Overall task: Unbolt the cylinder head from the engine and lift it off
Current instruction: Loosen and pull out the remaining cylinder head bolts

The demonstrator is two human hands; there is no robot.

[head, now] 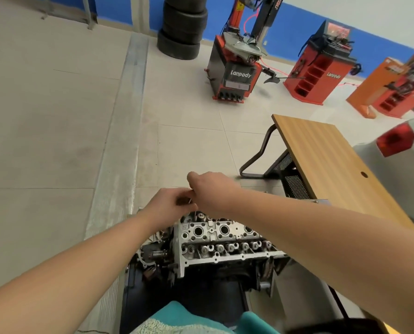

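The silver cylinder head (215, 239) sits on the dark engine block (201, 271) low in the middle of the head view, its plug wells and valve springs showing. Both hands meet above its far left corner. My left hand (169, 201) has curled fingers around a thin metal tool shaft (194, 210) that stands upright over the head. My right hand (208, 186) is fisted just above it, gripping the top of the same tool; the tool's upper part is hidden by the hands.
A wooden desk (326, 160) on black legs stands to the right of the engine. A tyre changer (235, 68), red wheel balancers (319, 68) and a stack of tyres (184, 27) stand along the far blue wall. A car's rear corner with tail light (394, 141) is at right.
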